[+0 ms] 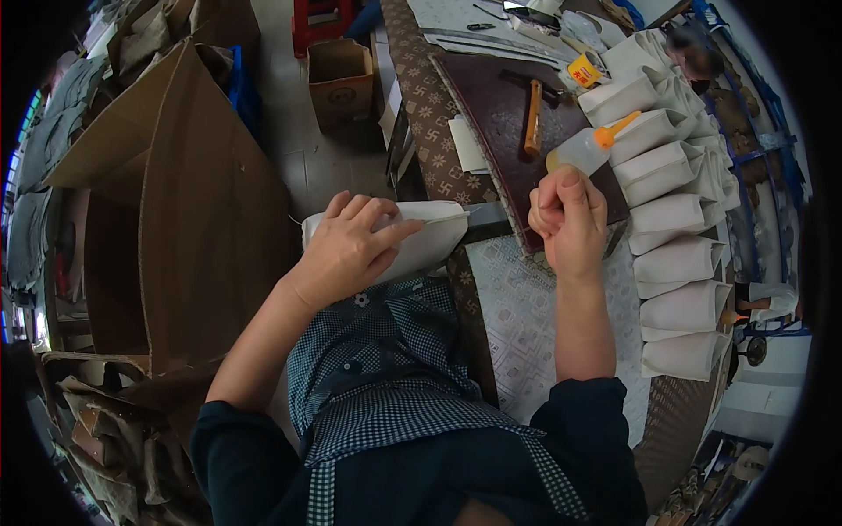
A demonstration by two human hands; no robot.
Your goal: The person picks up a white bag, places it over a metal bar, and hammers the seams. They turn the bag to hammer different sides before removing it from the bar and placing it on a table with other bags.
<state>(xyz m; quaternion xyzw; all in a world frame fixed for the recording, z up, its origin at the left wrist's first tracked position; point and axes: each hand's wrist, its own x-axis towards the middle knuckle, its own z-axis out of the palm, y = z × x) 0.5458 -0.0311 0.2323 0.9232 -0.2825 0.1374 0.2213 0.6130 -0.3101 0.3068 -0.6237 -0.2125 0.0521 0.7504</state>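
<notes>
My left hand (355, 235) grips a white fabric pouch (438, 230) over my lap, its fingers bent and partly spread across the top. The pouch's right end reaches the table edge. My right hand (570, 210) is raised above the table in a closed pinch, thumb up against the fingers. Whatever it may hold is too small or hidden to make out. Just beyond it lies a clear glue bottle (586, 151) with an orange nozzle, its lower end close behind my fingers. A dark red board (491, 105) lies under the bottle.
An orange-handled tool (533, 118) and a yellow-labelled roll (586, 70) are on the table. A row of white pouches (671, 223) lines its right side. A large cardboard box (210, 219) stands at my left, a smaller box (340, 83) on the floor ahead.
</notes>
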